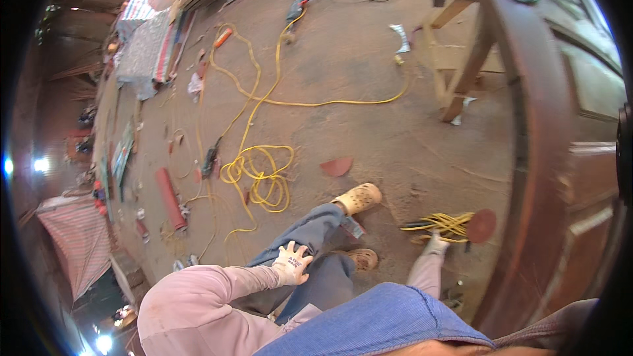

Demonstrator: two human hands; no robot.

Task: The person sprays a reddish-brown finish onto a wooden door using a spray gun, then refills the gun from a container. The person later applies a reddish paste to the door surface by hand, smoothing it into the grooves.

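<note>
My left hand point(292, 264), in a white work glove with dark print on its back, rests on my knee with its fingers spread and holds nothing. Down at the floor on the right, my gloved right hand point(436, 244) is closed around a bundled yellow power cord point(452, 223). A dark end piece sticks out of the bundle's left side. Against its right side lies a round red-brown sanding disc point(482, 225); whether the hand touches it I cannot tell. My right fingers are partly hidden by the cord.
A loose yellow cord coil point(260, 178) lies left of my feet, its line running to a power tool point(295, 12) farther off. Half a sanding disc point(337, 167) and a red roll point(171, 199) are on the floor. A brown wooden frame point(537, 125) stands close on the right.
</note>
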